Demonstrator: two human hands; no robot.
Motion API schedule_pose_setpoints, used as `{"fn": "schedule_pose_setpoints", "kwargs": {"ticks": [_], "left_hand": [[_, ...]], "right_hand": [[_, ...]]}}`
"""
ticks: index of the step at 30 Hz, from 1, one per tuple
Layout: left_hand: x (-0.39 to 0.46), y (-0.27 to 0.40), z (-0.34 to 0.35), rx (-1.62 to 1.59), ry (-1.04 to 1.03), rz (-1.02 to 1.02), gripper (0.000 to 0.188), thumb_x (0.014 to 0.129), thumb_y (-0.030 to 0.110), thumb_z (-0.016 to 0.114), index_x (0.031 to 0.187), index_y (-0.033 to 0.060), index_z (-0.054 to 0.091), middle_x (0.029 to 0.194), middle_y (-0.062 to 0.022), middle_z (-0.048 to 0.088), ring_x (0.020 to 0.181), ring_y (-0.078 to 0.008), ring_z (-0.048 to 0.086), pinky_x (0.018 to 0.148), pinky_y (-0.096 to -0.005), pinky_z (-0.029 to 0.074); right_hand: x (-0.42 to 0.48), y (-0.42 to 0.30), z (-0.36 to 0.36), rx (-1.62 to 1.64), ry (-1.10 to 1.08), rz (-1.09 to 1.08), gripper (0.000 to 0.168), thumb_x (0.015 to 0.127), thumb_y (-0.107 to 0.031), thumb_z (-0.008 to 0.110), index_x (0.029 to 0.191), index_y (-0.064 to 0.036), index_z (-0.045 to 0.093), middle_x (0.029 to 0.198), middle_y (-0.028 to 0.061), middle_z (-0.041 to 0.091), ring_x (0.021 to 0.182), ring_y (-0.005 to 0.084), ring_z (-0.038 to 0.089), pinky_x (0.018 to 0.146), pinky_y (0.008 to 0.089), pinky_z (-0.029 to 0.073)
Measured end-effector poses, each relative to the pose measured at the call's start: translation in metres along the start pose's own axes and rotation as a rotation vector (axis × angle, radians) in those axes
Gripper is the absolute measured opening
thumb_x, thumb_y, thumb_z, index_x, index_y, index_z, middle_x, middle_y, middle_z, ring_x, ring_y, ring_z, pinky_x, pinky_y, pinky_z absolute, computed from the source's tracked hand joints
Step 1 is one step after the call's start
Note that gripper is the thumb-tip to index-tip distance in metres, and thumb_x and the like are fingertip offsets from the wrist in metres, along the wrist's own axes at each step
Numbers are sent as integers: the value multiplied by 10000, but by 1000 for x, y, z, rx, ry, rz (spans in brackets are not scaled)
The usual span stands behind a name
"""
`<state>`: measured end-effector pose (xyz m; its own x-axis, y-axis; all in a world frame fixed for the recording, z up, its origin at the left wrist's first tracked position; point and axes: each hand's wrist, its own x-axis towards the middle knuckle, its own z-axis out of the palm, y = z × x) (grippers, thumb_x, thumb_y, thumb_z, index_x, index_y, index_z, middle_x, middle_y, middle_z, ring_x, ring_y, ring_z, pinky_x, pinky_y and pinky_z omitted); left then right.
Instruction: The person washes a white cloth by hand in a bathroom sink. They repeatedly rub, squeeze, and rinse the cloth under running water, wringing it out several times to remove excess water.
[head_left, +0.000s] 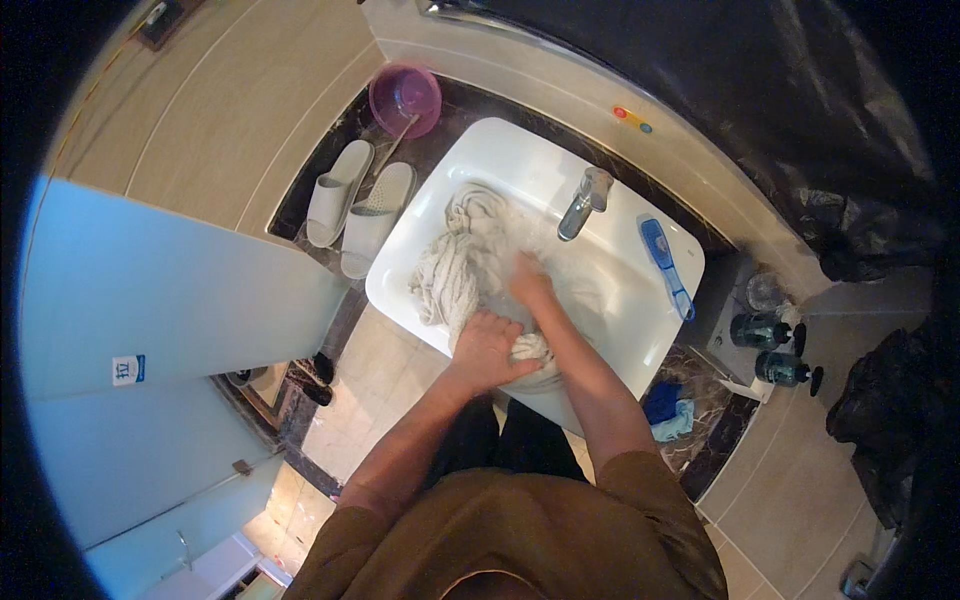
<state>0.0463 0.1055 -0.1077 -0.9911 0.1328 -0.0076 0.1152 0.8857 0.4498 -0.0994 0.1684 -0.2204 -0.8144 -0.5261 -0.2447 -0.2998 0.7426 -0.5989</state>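
A white washbasin (637, 337) holds cloudy water and a pale knitted garment or cloth (448, 279), bunched along its left side and over its near rim. My left hand (491, 349) grips a fold of the wet fabric at the near rim, thumb pointing right. Farther in, below the chrome faucet (583, 204), my right hand (529, 279) is slightly blurred at the water; its fingers look curled, but whether they hold fabric is unclear. A blue brush with a looped handle (666, 264) lies on the basin's right ledge.
Left of the basin, white slippers (373, 217) and a pink plastic tub (405, 100) rest on dark stone. Pump bottles (759, 331) stand at the right, with blue cloths (666, 409) lower down. Black plastic sheeting (847, 150) hangs at upper right; a frosted glass door (172, 300) is at left.
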Motion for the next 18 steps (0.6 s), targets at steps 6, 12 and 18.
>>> {"fn": "schedule_pose_setpoints", "kwargs": {"ticks": [6, 12, 18], "left_hand": [[1, -1, 4, -22, 6, 20, 582, 725, 589, 619, 942, 49, 636, 885, -136, 599, 900, -312, 540, 863, -417, 374], [-1, -5, 5, -42, 7, 18, 595, 716, 590, 628, 943, 40, 634, 881, -145, 597, 896, -324, 536, 872, -420, 368], [0, -1, 1, -49, -43, -24, 590, 719, 579, 625, 954, 38, 636, 917, -154, 607, 928, -326, 534, 914, -418, 361]], "right_hand": [[-22, 70, -29, -450, -10, 85, 284, 768, -112, 530, 1019, -21, 627, 1074, 179, 616, 1009, 317, 603, 835, 413, 495], [-43, 48, -60, -620, -483, 4, 295, 770, -140, 531, 1024, -34, 639, 1065, 206, 633, 1026, 302, 611, 846, 393, 499], [-30, 100, -13, -372, -18, 189, 324, 763, -197, 567, 1009, 5, 628, 1047, 189, 648, 999, 335, 621, 887, 407, 476]]}}
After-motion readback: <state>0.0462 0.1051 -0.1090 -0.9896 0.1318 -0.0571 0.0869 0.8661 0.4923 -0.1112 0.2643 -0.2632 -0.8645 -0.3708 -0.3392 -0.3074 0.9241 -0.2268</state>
